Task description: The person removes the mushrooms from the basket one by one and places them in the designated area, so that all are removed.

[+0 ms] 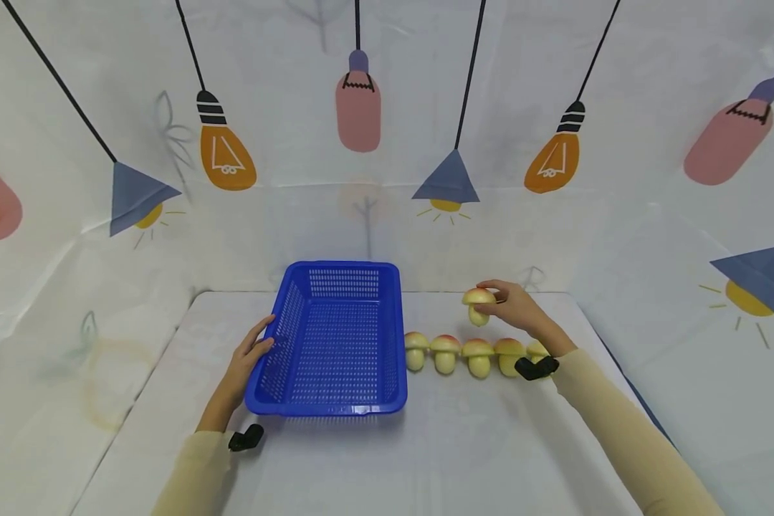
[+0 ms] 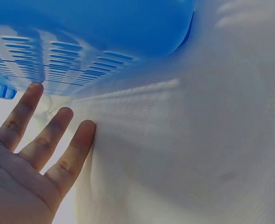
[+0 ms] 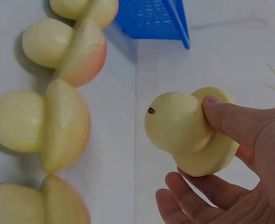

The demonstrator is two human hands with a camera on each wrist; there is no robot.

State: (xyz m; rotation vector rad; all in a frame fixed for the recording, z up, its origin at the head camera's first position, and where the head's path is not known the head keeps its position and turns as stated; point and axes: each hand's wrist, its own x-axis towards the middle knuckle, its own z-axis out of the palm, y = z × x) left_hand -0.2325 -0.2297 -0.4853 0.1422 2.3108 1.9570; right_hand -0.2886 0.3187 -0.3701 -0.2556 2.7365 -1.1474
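From the head camera, the right hand (image 1: 514, 307) pinches a toy mushroom (image 1: 478, 304) by its pale stem and cap, lifted off the table (image 1: 464, 444). Just below and in front of that grip lies a row of mushrooms (image 1: 467, 355) side by side on the table, the rightmost one partly hidden behind the wrist. To the left of the grip, beyond the end of the row, stands the blue basket (image 1: 335, 337), its perforated floor bare. The left hand (image 1: 248, 362) lies with straight, spread fingers against the basket's left wall, fingertips at the rim. A black strap shows on each wrist, and both arms wear cream sleeves. A white backdrop printed with hanging lamps encloses the table.

From the left wrist camera, the left hand (image 2: 32, 158) shows three straight, parted fingers (image 2: 79, 144) resting on the white cloth, with the index tip up against the slotted blue basket (image 2: 81, 37) wall just above them.

From the right wrist camera, the right hand (image 3: 249, 158) holds the mushroom (image 3: 186, 130) with the thumb pressed on the stem where it meets the cap, the other fingers curled loosely underneath it. A small dark spot marks the stem's end. Left of the grip, the row of mushrooms (image 3: 53, 121) lies on the table, caps reddish at the edges. A corner of the basket (image 3: 153, 18) sits up beyond the grip
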